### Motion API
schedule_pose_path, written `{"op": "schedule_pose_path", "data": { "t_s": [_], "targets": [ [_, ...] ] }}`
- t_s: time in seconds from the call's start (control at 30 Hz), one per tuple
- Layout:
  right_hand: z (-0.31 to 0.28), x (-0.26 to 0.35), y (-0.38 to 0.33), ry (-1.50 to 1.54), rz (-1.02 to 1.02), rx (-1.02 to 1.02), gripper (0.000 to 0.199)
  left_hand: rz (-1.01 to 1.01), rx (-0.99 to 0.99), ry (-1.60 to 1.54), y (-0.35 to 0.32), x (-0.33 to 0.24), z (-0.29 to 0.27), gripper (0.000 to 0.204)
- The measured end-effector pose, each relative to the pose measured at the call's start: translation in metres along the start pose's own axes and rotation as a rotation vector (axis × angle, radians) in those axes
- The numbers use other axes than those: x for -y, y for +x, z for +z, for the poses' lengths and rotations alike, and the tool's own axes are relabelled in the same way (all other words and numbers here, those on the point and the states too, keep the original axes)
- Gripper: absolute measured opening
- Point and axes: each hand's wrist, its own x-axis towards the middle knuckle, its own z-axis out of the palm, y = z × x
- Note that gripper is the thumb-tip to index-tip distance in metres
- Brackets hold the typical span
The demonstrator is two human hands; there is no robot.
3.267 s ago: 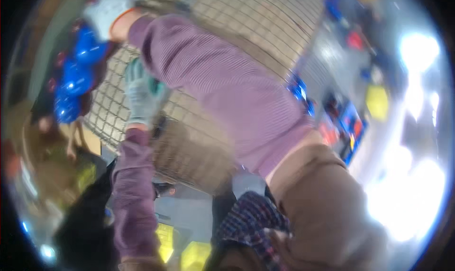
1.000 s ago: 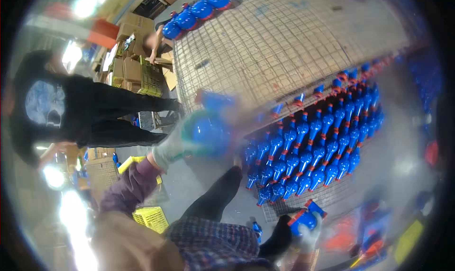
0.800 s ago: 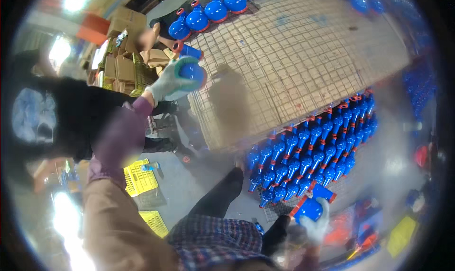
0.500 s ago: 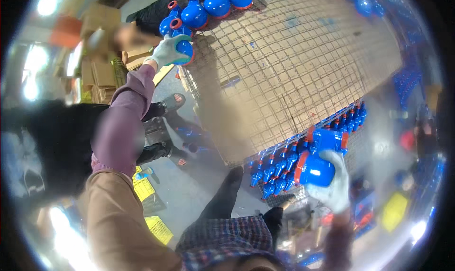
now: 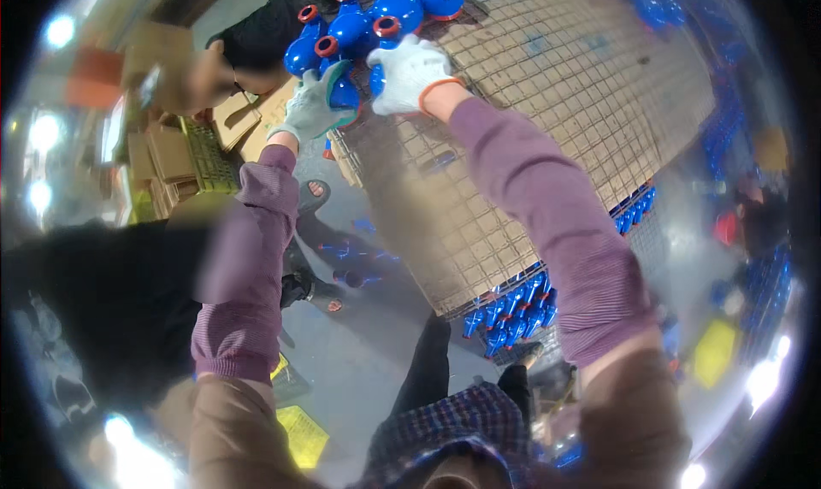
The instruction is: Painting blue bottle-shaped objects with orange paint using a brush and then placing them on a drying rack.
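Observation:
My left hand (image 5: 310, 104), in a pale glove with a green patch, closes round a blue valve body (image 5: 345, 91) with a red-rimmed opening, at the near left corner of the board. Close beside it my right hand (image 5: 412, 72), gloved in white with an orange cuff, grips another blue valve body (image 5: 377, 80). That one stands on the board with its red rim upward; my fingers hide part of it. Several more blue valve bodies (image 5: 351, 29) with red rims stand in a cluster just beyond both hands.
A wire mesh over brown board (image 5: 547, 121) spreads to the right, with rows of small blue fittings (image 5: 511, 314) below its near edge. Cardboard pieces (image 5: 171, 151) and another person's hand (image 5: 209, 77) are at left. That person's sandalled foot (image 5: 318, 191) is on the floor.
My right hand has swung from the lower right to the far left corner, bringing a blue valve body beside the others. My left hand has stayed at its valve body.

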Motion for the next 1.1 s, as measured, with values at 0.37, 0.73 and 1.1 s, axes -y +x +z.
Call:
{"op": "schedule_pose_path", "data": {
  "t_s": [0.37, 0.73, 1.1],
  "targets": [
    [0.044, 0.017, 0.018, 0.13, 0.161, -0.227, 0.068, 0.051, -0.035, 0.008, 0.011, 0.002, 0.008, 0.106],
    [0.057, 0.015, -0.354, 0.473, 0.149, -0.42, 0.033, 0.183, -0.508, -0.013, -0.13, -0.095, 0.025, 0.071],
    [0.054, -0.034, -0.804, 0.458, 0.882, 0.642, 0.027, 0.48, 0.702, 0.035, -0.425, -0.343, 0.117, 0.065]
  ]
}}
